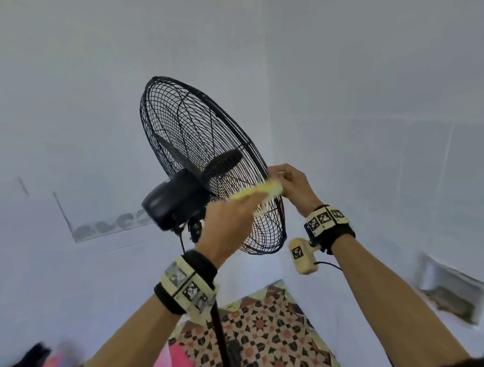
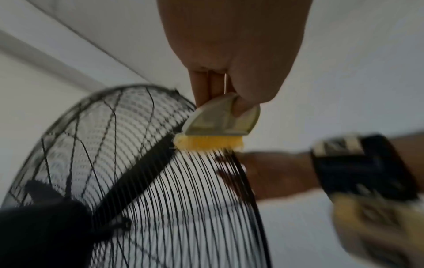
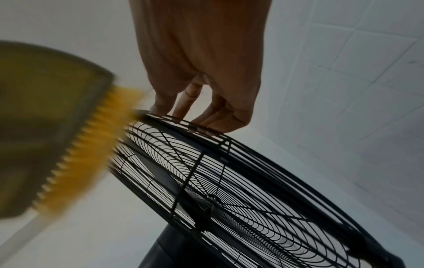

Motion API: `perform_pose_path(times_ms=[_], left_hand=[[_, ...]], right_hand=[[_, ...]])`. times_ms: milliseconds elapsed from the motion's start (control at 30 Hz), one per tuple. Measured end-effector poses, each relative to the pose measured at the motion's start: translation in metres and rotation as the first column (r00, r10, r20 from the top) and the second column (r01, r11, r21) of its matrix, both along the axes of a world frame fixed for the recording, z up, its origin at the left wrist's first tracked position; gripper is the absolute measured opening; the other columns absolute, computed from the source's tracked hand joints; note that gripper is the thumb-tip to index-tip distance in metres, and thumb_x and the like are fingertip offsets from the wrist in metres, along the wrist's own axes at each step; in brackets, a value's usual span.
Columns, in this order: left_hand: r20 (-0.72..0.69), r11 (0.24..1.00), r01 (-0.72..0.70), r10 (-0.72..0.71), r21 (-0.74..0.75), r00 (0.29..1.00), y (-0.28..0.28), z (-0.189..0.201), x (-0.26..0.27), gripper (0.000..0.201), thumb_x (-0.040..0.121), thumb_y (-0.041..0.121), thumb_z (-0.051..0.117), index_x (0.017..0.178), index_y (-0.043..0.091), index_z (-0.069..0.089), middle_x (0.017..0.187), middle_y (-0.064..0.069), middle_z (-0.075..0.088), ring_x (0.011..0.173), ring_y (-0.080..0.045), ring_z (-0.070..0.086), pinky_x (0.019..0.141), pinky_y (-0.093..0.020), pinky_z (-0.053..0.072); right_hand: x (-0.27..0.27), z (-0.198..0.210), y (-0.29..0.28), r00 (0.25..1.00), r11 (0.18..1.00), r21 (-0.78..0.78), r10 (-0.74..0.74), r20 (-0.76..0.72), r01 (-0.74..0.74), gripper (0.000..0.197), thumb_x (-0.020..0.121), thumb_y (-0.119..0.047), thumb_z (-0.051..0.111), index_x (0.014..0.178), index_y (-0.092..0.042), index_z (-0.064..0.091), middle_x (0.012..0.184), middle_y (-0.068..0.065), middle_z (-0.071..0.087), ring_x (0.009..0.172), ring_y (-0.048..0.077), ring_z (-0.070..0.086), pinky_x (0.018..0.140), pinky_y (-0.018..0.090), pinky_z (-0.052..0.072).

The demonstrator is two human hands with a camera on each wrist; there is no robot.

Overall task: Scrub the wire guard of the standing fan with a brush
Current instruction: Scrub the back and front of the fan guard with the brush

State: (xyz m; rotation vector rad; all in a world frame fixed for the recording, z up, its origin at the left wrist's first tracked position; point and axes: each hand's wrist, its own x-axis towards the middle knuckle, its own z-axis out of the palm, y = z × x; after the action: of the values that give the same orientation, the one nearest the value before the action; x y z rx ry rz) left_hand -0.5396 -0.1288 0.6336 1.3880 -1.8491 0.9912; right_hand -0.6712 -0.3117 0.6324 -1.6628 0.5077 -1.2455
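The left hand (image 1: 231,220) grips the brush (image 2: 221,125), its yellow bristles touching the wire guard (image 1: 205,146) at about four o'clock on the rim. The right hand (image 1: 291,183), just beside it at three o'clock, curls its fingers (image 3: 183,103) round the guard's edge.

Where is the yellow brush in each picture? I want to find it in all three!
Head view: the brush is just right of the middle, in the left hand, against the wire guard.
Left wrist view: upper middle, pinched by the fingers, yellow bristles on the wires.
Right wrist view: big and blurry along the left edge.
Shared landmark: the guard's rim where the right hand holds it, beside the bristles.
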Motion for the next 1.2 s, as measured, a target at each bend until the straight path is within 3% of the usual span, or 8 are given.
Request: perform_pose_path(times_ms=[133, 333, 533, 667, 833, 933, 1067, 1200], left_hand=[[-0.067, 0.972, -0.080, 0.066, -0.220, 0.996, 0.004, 0.040, 0.013, 0.054, 0.079, -0.005, 0.080, 0.125, 0.021, 0.068, 0.088, -0.005, 0.080, 0.047, -0.024, 0.064, 0.047, -0.032, 0.052], [-0.023, 0.988, -0.036, 0.040, 0.147, 0.999, -0.001, -0.033, -0.013, 0.045, 0.081, 0.001, 0.082, 0.119, 0.025, 0.071, 0.076, 0.002, 0.077, 0.040, -0.016, 0.057, 0.041, -0.032, 0.052], [-0.107, 0.990, -0.010, -0.006, -0.142, 0.994, 0.004, 0.035, -0.003, 0.040, 0.086, 0.002, 0.078, 0.122, 0.020, 0.074, 0.079, 0.001, 0.078, 0.050, -0.005, 0.048, 0.058, -0.021, 0.046], [-0.082, 0.996, 0.009, -0.001, 0.091, 0.997, -0.002, -0.013, -0.006, 0.040, 0.088, 0.007, 0.078, 0.122, 0.027, 0.069, 0.071, 0.003, 0.074, 0.046, -0.010, 0.058, 0.053, -0.015, 0.038], [-0.117, 0.983, 0.005, 0.017, 0.183, 0.993, 0.001, 0.015, -0.004, 0.017, 0.101, 0.026, 0.067, 0.117, 0.031, 0.072, 0.068, 0.010, 0.068, 0.050, -0.007, 0.055, 0.056, -0.024, 0.052], [-0.105, 0.979, 0.005, 0.017, 0.202, 0.994, 0.005, 0.056, 0.009, 0.014, 0.103, 0.029, 0.063, 0.112, 0.020, 0.070, 0.084, 0.004, 0.071, 0.068, -0.011, 0.064, 0.072, -0.033, 0.059], [-0.036, 0.964, 0.070, -0.063, 0.255, 0.997, -0.008, 0.082, 0.021, 0.023, 0.097, 0.025, 0.070, 0.117, 0.015, 0.062, 0.112, 0.002, 0.057, 0.101, -0.013, 0.051, 0.095, -0.039, 0.053], [0.200, 0.954, -0.059, -0.001, 0.293, 0.980, -0.031, 0.110, 0.050, 0.069, 0.086, 0.013, 0.064, 0.151, 0.015, 0.041, 0.156, -0.010, 0.038, 0.147, -0.029, 0.030, 0.125, -0.051, 0.021]], right_hand=[[0.000, -0.002, 0.000, 0.999, 0.997, 0.054, 0.044, 0.030, -0.046, 0.011, 0.095, -0.036, 0.072, 0.097, -0.025, 0.075, 0.101, 0.012, 0.073, 0.091, 0.019, 0.067, 0.090, 0.045, 0.055], [0.003, 0.002, 0.000, 1.000, 1.000, 0.015, 0.010, -0.022, -0.009, 0.024, 0.086, -0.055, 0.075, 0.094, -0.033, 0.076, 0.097, 0.006, 0.075, 0.099, 0.029, 0.069, 0.092, 0.044, 0.055], [0.000, -0.005, -0.009, 0.999, 0.997, 0.072, 0.039, -0.001, -0.039, 0.040, 0.074, -0.062, 0.081, 0.093, -0.027, 0.076, 0.093, 0.005, 0.072, 0.093, 0.023, 0.064, 0.094, 0.046, 0.054], [-0.001, 0.006, 0.001, 0.997, 0.992, 0.099, 0.071, 0.025, -0.073, 0.011, 0.094, -0.030, 0.073, 0.097, -0.020, 0.073, 0.087, -0.001, 0.068, 0.086, 0.016, 0.060, 0.081, 0.032, 0.051], [-0.009, 0.009, 0.019, 0.982, 0.973, -0.151, -0.184, -0.047, 0.175, 0.024, 0.105, -0.042, 0.049, 0.116, -0.034, 0.068, 0.116, -0.014, 0.064, 0.110, 0.009, 0.058, 0.103, 0.042, 0.049], [-0.023, 0.012, 0.050, 0.976, 0.849, -0.482, -0.183, 0.117, 0.217, 0.030, 0.104, -0.035, 0.043, 0.128, -0.035, 0.062, 0.127, -0.016, 0.058, 0.121, 0.013, 0.051, 0.106, 0.030, 0.041], [-0.014, 0.004, 0.070, 0.893, 0.604, -0.772, -0.435, -0.112, 0.198, 0.023, 0.098, -0.029, 0.064, 0.112, -0.011, 0.059, 0.094, -0.003, 0.054, 0.084, 0.014, 0.048, 0.068, 0.032, 0.046], [-0.011, -0.025, 0.053, 0.859, 0.720, -0.629, -0.488, -0.157, 0.294, 0.026, 0.104, -0.032, 0.054, 0.089, -0.013, 0.047, 0.071, -0.001, 0.052, 0.060, 0.019, 0.049, 0.050, 0.025, 0.031]])
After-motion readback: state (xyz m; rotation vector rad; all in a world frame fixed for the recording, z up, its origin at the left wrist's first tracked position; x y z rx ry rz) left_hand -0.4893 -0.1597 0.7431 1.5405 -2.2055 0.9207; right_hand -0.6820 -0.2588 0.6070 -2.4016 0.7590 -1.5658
